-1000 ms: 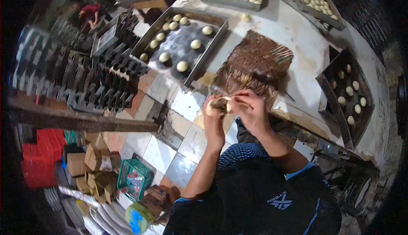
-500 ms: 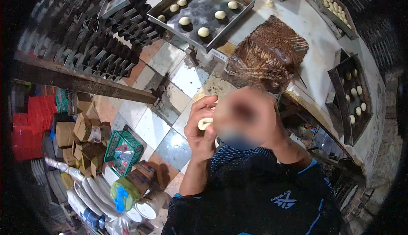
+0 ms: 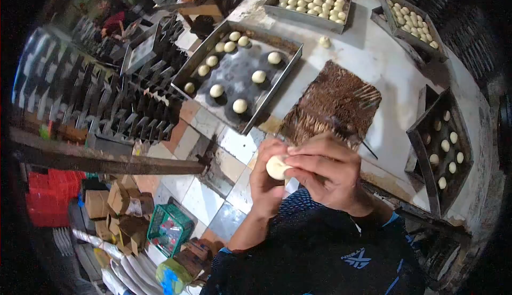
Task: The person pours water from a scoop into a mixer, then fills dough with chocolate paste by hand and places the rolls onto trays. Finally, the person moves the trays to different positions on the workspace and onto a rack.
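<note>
A pale dough ball is held in front of my chest, above the table's near edge. My left hand curls around it from the left. From the other side, the bent fingers of my right hand pinch together at its upper right edge. Just beyond my hands lies a flat slab of brown, crumbly paste with scraped streaks. A thin dark handle sticks out at its near right side. A metal tray at the left carries several dough balls spaced apart.
One loose dough ball sits on the white tabletop. Fuller trays stand at the back, one a deep metal tray. Another dark tray with several balls tilts at the right. A wooden beam and green crate are at the left.
My right hand has come down from near the blurred area, and its fingers now pinch the dough. My left hand still holds the dough. The view has shifted, showing more of the table's back.
</note>
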Tool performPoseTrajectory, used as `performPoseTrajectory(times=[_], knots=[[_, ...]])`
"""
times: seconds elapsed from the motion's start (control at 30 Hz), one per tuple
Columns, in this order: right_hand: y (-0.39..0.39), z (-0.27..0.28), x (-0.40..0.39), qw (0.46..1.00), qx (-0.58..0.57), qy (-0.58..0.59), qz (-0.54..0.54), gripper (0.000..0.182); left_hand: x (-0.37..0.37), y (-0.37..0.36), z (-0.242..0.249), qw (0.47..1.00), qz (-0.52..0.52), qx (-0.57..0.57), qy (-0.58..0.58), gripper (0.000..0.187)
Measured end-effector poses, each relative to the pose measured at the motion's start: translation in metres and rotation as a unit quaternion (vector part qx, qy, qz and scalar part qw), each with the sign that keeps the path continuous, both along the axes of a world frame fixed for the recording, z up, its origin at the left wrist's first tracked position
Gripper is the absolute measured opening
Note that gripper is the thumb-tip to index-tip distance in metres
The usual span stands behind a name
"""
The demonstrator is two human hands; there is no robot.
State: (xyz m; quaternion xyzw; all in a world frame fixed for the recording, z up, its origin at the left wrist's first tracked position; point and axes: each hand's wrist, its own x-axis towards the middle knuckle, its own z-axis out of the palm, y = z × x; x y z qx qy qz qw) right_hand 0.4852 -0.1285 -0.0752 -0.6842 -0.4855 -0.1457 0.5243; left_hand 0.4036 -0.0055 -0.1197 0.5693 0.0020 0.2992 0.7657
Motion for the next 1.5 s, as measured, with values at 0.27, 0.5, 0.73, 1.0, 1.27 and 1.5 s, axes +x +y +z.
performPoseTrajectory(times=[0.27, 0.5, 0.73, 1.0, 1.27, 1.5], knots=[[0.006, -0.004, 0.033, 0.977, 0.085, 0.194, 0.032, 0.02, 0.067, 0.028, -0.007, 0.97, 0.065, 0.202, -0.118, 0.03], [0.069, -0.035, 0.059, 0.974, 0.189, 0.117, 0.04, 0.017, 0.105, 0.065, -0.012, 0.995, -0.021, 0.068, -0.076, 0.095], [0.164, -0.048, 0.09, 0.98, -0.067, 0.189, 0.008, 0.02, 0.134, 0.194, -0.04, 0.957, 0.034, 0.279, 0.075, 0.03], [0.272, -0.113, 0.125, 0.987, -0.148, 0.054, 0.035, 0.017, 0.14, 0.265, -0.128, 0.958, -0.132, 0.104, 0.231, 0.005], [0.326, -0.219, 0.232, 0.923, -0.363, -0.069, -0.11, 0.046, 0.104, 0.377, -0.099, 0.949, -0.065, 0.033, 0.308, 0.045], [0.356, -0.161, 0.31, 0.891, -0.422, -0.047, -0.159, 0.074, 0.013, 0.468, -0.131, 0.925, 0.217, -0.025, 0.311, 0.024]])
